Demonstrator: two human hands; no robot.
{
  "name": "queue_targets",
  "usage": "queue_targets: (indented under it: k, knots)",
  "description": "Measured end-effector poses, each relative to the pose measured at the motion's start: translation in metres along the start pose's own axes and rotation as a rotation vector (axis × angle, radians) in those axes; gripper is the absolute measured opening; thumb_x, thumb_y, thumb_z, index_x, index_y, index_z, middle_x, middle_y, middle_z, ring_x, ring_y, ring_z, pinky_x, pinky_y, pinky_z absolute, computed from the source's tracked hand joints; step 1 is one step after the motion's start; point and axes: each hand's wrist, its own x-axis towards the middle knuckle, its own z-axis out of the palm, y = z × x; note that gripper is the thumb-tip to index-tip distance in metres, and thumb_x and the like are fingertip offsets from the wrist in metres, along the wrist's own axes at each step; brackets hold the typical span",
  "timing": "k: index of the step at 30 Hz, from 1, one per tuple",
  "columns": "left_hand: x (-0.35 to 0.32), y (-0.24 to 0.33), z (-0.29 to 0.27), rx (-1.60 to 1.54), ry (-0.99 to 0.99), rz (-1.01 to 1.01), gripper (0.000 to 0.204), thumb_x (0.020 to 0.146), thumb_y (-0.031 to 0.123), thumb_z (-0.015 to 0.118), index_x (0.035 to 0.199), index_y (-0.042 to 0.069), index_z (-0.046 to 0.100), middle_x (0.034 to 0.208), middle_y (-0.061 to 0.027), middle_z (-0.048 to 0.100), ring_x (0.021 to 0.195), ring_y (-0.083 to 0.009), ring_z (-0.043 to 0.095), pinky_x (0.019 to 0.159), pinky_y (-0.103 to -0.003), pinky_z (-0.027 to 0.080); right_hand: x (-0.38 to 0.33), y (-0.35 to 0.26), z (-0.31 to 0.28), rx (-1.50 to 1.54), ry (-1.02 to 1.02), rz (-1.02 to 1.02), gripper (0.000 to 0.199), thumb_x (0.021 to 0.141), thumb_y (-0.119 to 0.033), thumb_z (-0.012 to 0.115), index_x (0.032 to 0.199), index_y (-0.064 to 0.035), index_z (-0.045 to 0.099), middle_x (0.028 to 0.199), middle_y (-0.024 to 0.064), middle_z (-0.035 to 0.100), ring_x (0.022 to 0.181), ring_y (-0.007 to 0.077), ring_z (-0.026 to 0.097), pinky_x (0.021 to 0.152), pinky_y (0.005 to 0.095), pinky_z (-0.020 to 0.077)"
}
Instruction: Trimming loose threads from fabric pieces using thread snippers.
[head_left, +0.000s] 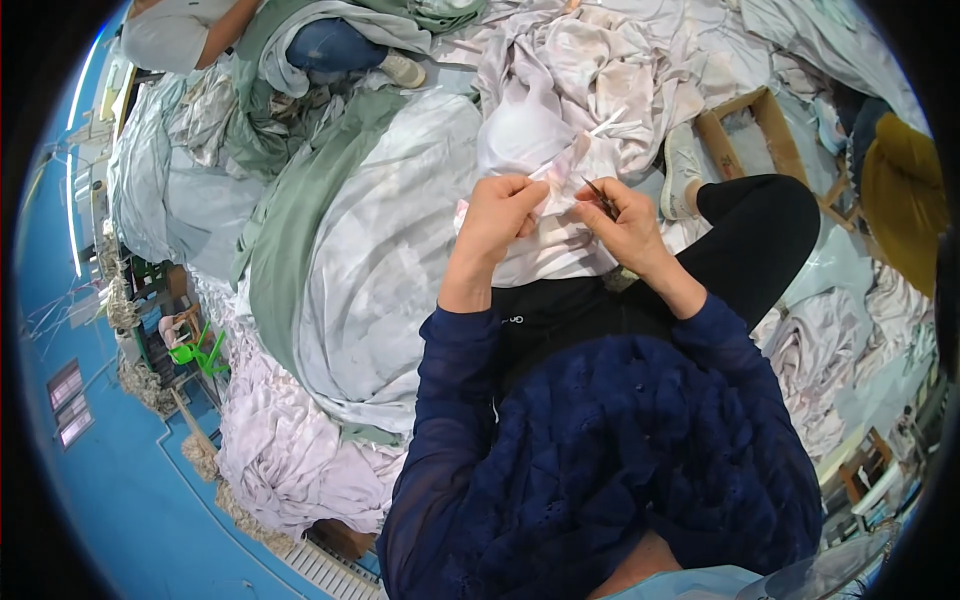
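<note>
My left hand [505,212] is closed, its thumb and fingers pinching a fold of white fabric with pale pink patches [558,190]. Close to its right, my right hand [622,222] is wrapped round a small dark pointed tool [600,193], which looks like thread snips. The tool's tip points up and left, towards the pinched fabric. More of the pale cloth [550,255] drapes over my lap beneath both hands. A smooth, rounded white piece of cloth [522,138] bulges just beyond my left hand. My fingers hide part of the snips.
Heaped pale cloth [630,65] lies ahead. A large white and green bundle [370,250] fills the left. At the right are a cardboard box [755,130] and a mustard-coloured cloth [903,205]. Another person's arm [228,32] shows at upper left, and a green plastic object [205,352] further left.
</note>
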Motion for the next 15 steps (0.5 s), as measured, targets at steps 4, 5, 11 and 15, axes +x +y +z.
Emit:
queue_targets:
  k: [4,5,11,15]
  knots:
    - [-0.009,-0.007,-0.004,-0.095,-0.053,-0.045,0.020,0.087,0.014,0.066,0.072,0.001,0.064,0.059,0.0022,0.052,0.044,-0.0048,0.042,0.040,-0.022,0.028,0.000,-0.006,0.009,-0.011,-0.046,0.029,0.019,0.084,-0.015,0.073,0.092,0.0009,0.064,0.068,-0.0023,0.056,0.061,0.0032,0.046,0.056,0.0212,0.0392]
    - [-0.012,-0.007,-0.003,-0.112,-0.065,-0.068,0.019,0.087,0.014,0.067,0.074,0.001,0.065,0.059,0.0026,0.051,0.044,-0.0045,0.042,0.040,-0.022,0.027,0.000,-0.007,0.010,-0.069,-0.070,0.030,0.020,0.083,-0.016,0.073,0.089,0.0007,0.065,0.065,-0.0014,0.057,0.059,0.0036,0.048,0.054,0.0218,0.0404]
    - [-0.021,-0.021,-0.005,-0.108,-0.063,-0.097,0.014,0.086,0.012,0.070,0.083,-0.001,0.068,0.062,0.0030,0.053,0.044,-0.0035,0.041,0.039,-0.020,0.026,-0.009,0.010,0.017,0.222,-0.030,0.158,0.016,0.085,-0.013,0.072,0.088,-0.0006,0.063,0.070,-0.0040,0.057,0.062,0.0022,0.049,0.056,0.0195,0.0387]
    - [-0.024,-0.028,-0.004,-0.189,-0.054,-0.077,0.014,0.086,0.010,0.070,0.089,-0.003,0.069,0.065,0.0027,0.056,0.045,-0.0022,0.040,0.039,-0.019,0.027,-0.010,0.005,0.018,0.217,0.011,0.148,0.016,0.085,-0.013,0.072,0.090,0.0000,0.063,0.071,-0.0036,0.058,0.062,0.0025,0.050,0.056,0.0196,0.0400]
